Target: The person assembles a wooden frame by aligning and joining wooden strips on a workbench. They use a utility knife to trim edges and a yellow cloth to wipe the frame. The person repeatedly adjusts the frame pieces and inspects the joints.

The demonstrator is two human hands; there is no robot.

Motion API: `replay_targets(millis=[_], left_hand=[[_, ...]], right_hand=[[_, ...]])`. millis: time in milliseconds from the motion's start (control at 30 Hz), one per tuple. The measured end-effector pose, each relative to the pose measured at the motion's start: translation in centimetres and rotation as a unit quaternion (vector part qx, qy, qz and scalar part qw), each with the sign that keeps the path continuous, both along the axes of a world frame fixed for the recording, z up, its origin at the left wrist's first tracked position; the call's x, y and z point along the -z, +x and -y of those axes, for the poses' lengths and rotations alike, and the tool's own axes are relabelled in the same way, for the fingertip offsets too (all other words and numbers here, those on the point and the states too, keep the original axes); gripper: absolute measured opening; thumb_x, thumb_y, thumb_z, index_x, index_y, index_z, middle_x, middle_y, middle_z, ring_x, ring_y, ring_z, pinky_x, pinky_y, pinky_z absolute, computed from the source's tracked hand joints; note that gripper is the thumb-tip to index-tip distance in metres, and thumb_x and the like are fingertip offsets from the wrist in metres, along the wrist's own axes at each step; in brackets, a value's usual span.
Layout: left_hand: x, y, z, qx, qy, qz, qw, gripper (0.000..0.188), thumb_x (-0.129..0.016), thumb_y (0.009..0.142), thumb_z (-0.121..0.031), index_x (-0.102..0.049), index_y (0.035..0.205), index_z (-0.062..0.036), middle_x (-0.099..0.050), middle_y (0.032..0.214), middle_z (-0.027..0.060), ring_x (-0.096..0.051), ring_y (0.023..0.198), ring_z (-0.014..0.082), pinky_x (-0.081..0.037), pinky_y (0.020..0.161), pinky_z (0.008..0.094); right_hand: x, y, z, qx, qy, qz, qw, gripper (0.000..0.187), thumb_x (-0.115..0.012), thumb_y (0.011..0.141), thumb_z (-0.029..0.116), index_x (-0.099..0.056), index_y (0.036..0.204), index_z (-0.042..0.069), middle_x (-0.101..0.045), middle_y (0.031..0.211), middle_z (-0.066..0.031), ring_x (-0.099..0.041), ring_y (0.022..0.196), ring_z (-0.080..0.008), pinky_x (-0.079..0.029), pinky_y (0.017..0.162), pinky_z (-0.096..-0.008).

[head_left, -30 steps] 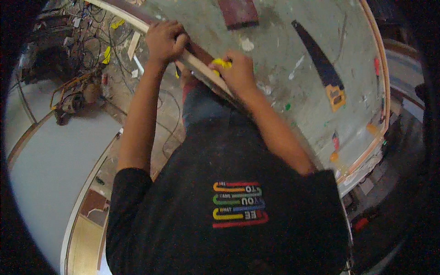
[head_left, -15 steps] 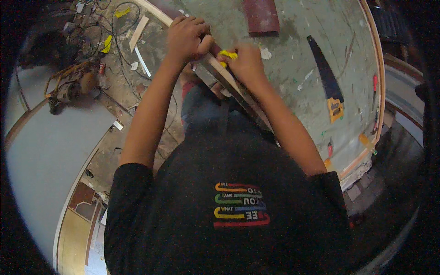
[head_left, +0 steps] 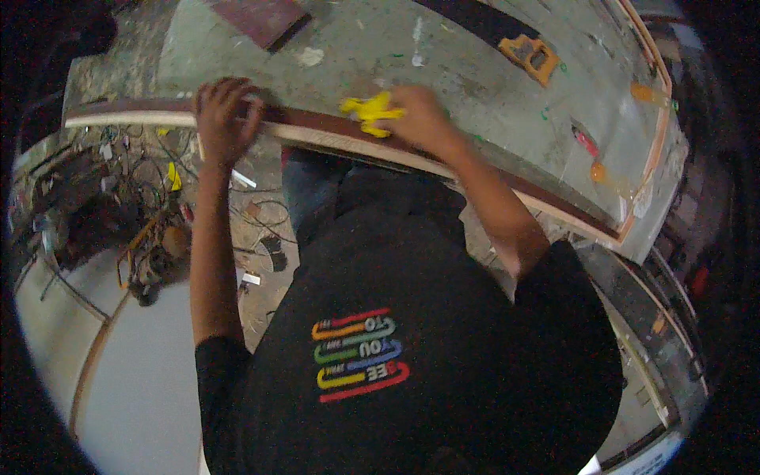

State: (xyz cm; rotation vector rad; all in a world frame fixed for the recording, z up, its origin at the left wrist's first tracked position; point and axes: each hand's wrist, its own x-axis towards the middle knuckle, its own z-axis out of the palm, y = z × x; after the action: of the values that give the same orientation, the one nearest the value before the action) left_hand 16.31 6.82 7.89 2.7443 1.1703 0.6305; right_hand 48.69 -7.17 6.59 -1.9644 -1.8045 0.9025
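Observation:
A long wooden strip [head_left: 348, 142], pale on its near face and dark reddish-brown on top, runs along the near edge of the worktable. Over its left part my left hand [head_left: 226, 119] is hooked, fingers bent across the top and thumb to the right. My right hand [head_left: 419, 115] is closed on a crumpled yellow cloth [head_left: 368, 112], which lies against the brown top of the strip right of my left hand. Motion blurs the right hand, and part of the cloth is hidden in its grip.
On the grey-green tabletop [head_left: 348, 67] lie a handsaw with a yellow handle [head_left: 530, 57], a dark red block [head_left: 261, 20] and a red-handled tool [head_left: 584, 141]. Cables [head_left: 273, 210] and scraps litter the floor at left, beside a large pale panel [head_left: 142, 380].
The view has turned, so the strip now runs nearly crosswise. My hands are farther apart, with the left farther left along the strip. The yellow cloth stays in my right hand.

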Motion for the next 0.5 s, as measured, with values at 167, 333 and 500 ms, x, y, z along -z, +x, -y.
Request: replay_targets(millis=[167, 333, 500], left_hand=[[-0.6, 9.7, 6.7, 0.159, -0.207, -0.031, 0.965, 0.053, -0.075, 0.082, -0.039, -0.062, 0.128, -0.0141, -0.061, 0.131, 0.0112, -0.056, 0.123, 0.0369, -0.043, 0.106, 0.0533], [-0.1, 12.0, 8.5, 0.164, -0.236, -0.245, 0.926, 0.075, -0.085, 0.065, -0.044, -0.059, 0.128, -0.0131, -0.057, 0.131, 0.0084, -0.053, 0.126, 0.0306, -0.044, 0.105, 0.0467], [2.0, 10.8, 9.0, 0.158, -0.216, -0.166, 0.949, 0.068, -0.085, 0.064, -0.033, -0.061, 0.125, -0.0156, -0.060, 0.120, 0.0094, -0.058, 0.116, 0.0322, -0.050, 0.096, 0.0471]], right_hand=[[0.0, 13.0, 13.3, 0.384, 0.090, 0.101, 0.913, 0.031, -0.078, 0.090, 0.029, -0.067, 0.093, 0.000, -0.070, 0.082, -0.0105, -0.064, 0.074, -0.0167, -0.051, 0.070, -0.0344], [2.4, 15.5, 18.4, 0.493, 0.090, 0.191, 0.844, 0.041, -0.073, 0.092, 0.043, -0.065, 0.098, 0.003, -0.071, 0.086, -0.0156, -0.070, 0.078, -0.0319, -0.053, 0.072, -0.0410], [2.6, 15.0, 18.1, 0.527, 0.156, 0.172, 0.818, 0.040, -0.073, 0.092, 0.045, -0.066, 0.098, 0.006, -0.070, 0.081, -0.0151, -0.070, 0.072, -0.0302, -0.054, 0.067, -0.0410]])
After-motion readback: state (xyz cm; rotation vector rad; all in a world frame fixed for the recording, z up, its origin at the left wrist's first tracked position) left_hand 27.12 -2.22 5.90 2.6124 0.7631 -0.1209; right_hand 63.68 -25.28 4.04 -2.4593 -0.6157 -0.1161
